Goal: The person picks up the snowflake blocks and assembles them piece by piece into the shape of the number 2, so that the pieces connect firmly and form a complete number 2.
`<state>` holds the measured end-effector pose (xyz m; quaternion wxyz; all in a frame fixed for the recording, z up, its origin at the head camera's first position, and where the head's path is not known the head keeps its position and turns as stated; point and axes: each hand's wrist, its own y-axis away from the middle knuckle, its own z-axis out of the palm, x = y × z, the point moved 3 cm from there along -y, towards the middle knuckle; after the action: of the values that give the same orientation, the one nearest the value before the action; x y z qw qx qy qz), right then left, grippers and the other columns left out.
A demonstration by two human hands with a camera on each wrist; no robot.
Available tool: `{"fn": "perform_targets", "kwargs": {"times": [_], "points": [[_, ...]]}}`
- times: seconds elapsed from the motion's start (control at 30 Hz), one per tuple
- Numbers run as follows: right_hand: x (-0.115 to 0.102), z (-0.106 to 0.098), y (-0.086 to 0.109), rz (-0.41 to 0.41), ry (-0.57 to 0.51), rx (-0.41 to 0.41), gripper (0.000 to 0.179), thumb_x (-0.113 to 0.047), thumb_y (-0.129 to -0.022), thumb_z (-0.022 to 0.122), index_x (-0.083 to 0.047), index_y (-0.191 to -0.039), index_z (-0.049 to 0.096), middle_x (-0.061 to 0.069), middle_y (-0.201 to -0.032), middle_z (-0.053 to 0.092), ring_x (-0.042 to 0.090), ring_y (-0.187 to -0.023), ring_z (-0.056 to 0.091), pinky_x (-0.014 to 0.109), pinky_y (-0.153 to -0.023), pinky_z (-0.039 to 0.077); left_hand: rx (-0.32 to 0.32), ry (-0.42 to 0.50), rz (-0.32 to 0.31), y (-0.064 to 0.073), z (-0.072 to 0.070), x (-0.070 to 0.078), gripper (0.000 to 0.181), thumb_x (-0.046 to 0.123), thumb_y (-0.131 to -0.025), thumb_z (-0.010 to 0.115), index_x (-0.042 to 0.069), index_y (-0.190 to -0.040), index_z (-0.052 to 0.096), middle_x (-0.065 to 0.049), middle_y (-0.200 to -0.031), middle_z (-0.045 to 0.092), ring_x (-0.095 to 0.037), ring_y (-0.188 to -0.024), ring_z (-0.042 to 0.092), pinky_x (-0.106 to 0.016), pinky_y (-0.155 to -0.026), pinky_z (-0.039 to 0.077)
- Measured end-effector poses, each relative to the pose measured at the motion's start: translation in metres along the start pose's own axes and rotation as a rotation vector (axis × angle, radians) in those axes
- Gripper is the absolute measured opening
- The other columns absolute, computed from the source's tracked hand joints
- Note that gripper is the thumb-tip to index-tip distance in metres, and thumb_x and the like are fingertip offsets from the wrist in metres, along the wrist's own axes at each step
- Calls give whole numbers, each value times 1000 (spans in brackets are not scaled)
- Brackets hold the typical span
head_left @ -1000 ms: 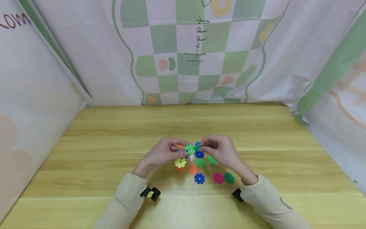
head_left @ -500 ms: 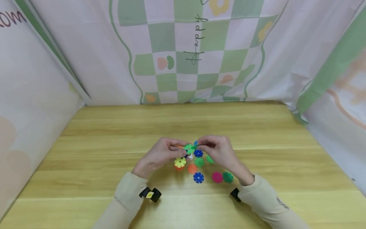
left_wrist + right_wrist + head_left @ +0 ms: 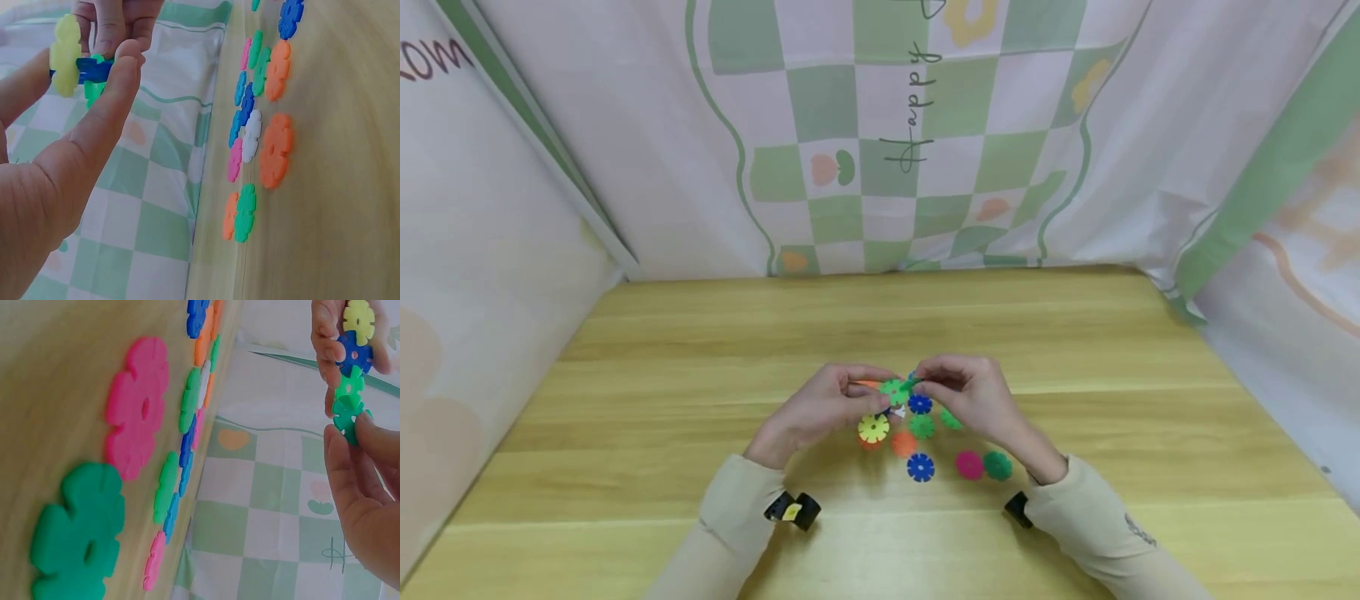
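Above the table, both hands hold a short chain of slotted plastic snowflake discs. My left hand [image 3: 820,408] grips the blue disc [image 3: 355,353] between thumb and finger. A yellow disc [image 3: 873,427] is joined to one side of that blue disc, and a light green disc [image 3: 894,392] to the other. My right hand [image 3: 973,396] pinches a dark green disc [image 3: 345,419] between thumb and fingers, its edge overlapping the light green disc in the right wrist view. From the head, fingers hide most of the blue and dark green discs.
Several loose discs lie flat on the wooden table [image 3: 700,333] under the hands. Nearest the body are a blue disc [image 3: 921,467], a pink disc [image 3: 969,465] and a dark green disc [image 3: 997,466]. A patterned curtain [image 3: 891,167] stands along the back edge.
My right hand has shifted slightly left with the dark green disc, bringing it closer to the light green disc. My left hand keeps its grip almost in place. The loose discs lie as before.
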<state>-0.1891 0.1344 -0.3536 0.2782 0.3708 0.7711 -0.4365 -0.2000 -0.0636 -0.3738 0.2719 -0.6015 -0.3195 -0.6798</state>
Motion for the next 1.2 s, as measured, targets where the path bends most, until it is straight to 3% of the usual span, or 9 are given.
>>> {"fn": "perform_targets", "kwargs": {"times": [0.17, 0.4, 0.63, 0.8, 1.0, 1.13, 1.2], "points": [[0, 2, 0, 40, -34, -18, 11, 10, -81, 70, 2, -88, 70, 14, -84, 71, 20, -75, 69, 26, -66, 57, -2, 30, -20, 0, 2, -1, 37, 18, -99, 55, -1, -131, 54, -26, -111, 65, -34, -100, 66, -32, -79, 55], [-3, 7, 1, 29, -80, -76, 15, 13, -80, 69, 2, -91, 70, 11, -87, 69, 21, -78, 69, 28, -69, 58, -4, 67, -13, -3, 6, -3, 34, 15, -100, 53, -9, -125, 57, -34, -117, 58, -37, -101, 65, -45, -89, 52], [-4, 12, 2, 11, -99, -96, 15, 12, -79, 71, 1, -89, 71, 10, -84, 70, 16, -75, 68, 29, -66, 58, 30, 69, -25, -5, 7, -5, 34, 14, -98, 56, -9, -124, 58, -32, -114, 61, -18, -85, 70, -30, -74, 56], [-5, 13, 0, 17, -97, -110, 15, 11, -79, 72, 2, -90, 70, 10, -84, 70, 18, -75, 69, 29, -66, 58, 57, 57, -35, -3, 5, -4, 33, 13, -97, 57, -8, -123, 59, -30, -112, 63, -23, -86, 70, -31, -73, 56], [4, 1, -1, 98, 81, -138, 15, 6, -80, 72, 1, -95, 70, 14, -90, 70, 20, -79, 68, 30, -69, 57, 106, -44, -19, -2, 2, -1, 35, 12, -95, 61, -10, -122, 58, -27, -107, 66, -35, -93, 68, -37, -78, 56], [16, -8, 0, 156, 252, -236, 13, 5, -79, 73, 1, -92, 69, 11, -85, 68, 20, -74, 65, 29, -66, 56, 129, -74, -25, -1, 0, 0, 33, 12, -94, 63, -6, -121, 60, -26, -108, 66, -33, -91, 69, -35, -76, 57], [22, -11, 2, 226, 316, -310, 14, 2, -78, 75, 0, -90, 69, 6, -81, 66, 18, -73, 61, 28, -64, 54, 136, -79, -31, -1, -1, 0, 33, 13, -94, 63, -4, -121, 60, -26, -110, 65, -30, -89, 70, -33, -75, 57]]}}
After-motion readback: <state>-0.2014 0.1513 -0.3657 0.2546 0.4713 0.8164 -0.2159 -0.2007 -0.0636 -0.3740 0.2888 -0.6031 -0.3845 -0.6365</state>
